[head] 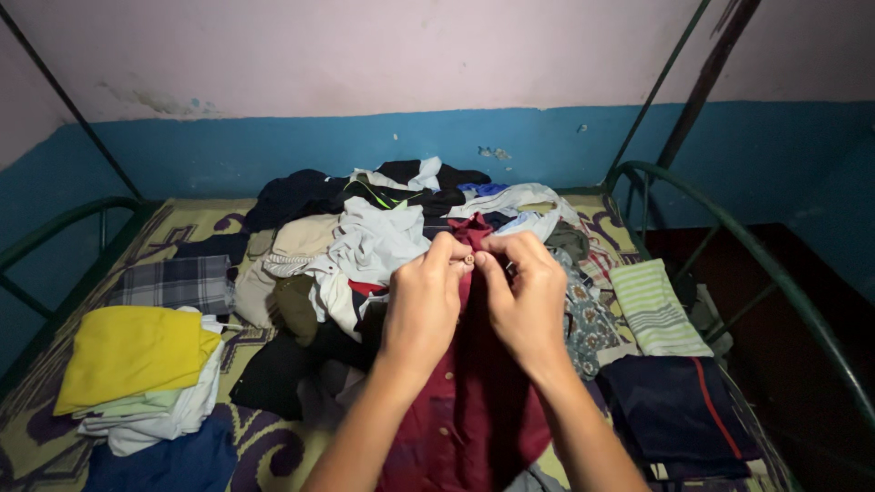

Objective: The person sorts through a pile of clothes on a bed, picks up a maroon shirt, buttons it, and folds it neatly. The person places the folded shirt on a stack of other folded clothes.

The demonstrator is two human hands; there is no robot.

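Maroon cloth fills the middle of the view: a dark red button-up shirt (474,410) lies lengthwise on the bed, its pale buttons running down the front, its collar end lifted toward the heap of clothes behind it. Both hands meet at that upper end. The left hand (427,296) has thumb and forefinger pinched narrow on a small pale button (468,260) near the collar, and the right hand (524,292) pinches the shirt's edge just beside it, fingertips of the two hands touching or nearly so. Both forearms reach up from the lower edge of the view, lying over the shirt's body.

Behind the hands sits a loose pile of unsorted clothes (365,237), with white, beige, black and blue garments tangled together. To the right of the shirt, just beside the right forearm, is a folded dark navy garment with a red stripe (674,410), and above it a folded green-and-white striped cloth (656,310). A floral grey piece (583,319) lies between that cloth and the right hand. On the left, well apart from the shirt, is a folded stack topped by a yellow garment (128,351), with a grey plaid piece (178,282) behind it and a blue one (164,460) in front. All rest on a yellow patterned bedsheet (273,446), inside a green metal bed frame (775,273), against a blue and pale pink wall (273,146).
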